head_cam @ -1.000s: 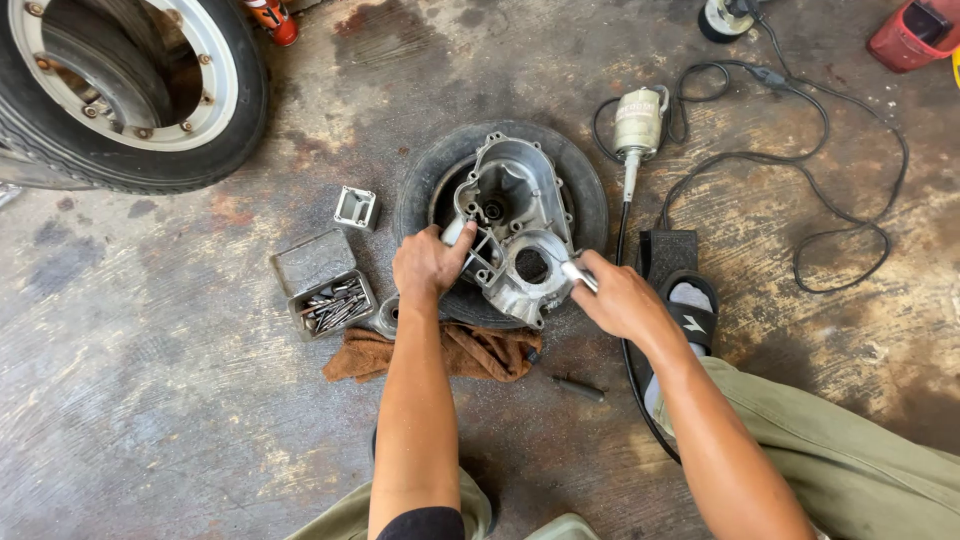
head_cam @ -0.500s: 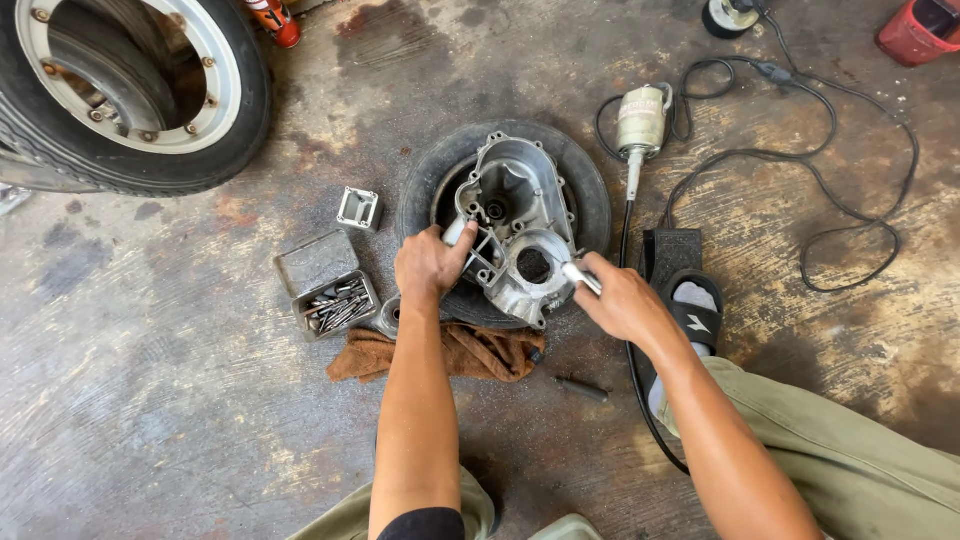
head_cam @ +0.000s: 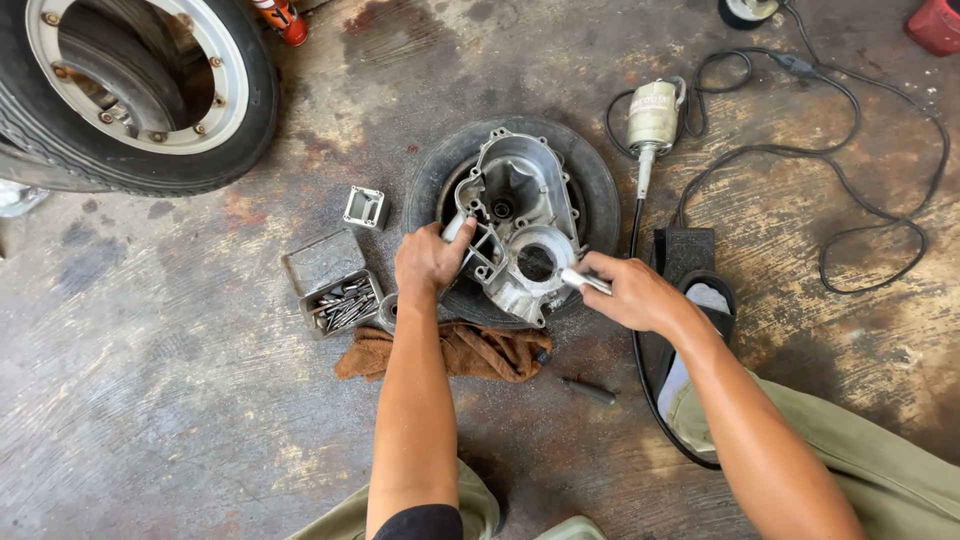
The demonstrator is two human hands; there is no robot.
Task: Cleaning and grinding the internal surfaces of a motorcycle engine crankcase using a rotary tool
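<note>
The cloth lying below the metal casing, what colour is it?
The cloth is brown, seen best in the head view, just under the casing.

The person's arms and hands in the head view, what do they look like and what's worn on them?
Both hands are bare: the left hand and the right hand show no gloves, rings or watch. Both forearms are uncovered. The left arm ends in the edge of a short black sleeve at the bottom of the picture. The right arm shows no sleeve before it leaves view. Loose olive-green trousers show beneath it.
</note>
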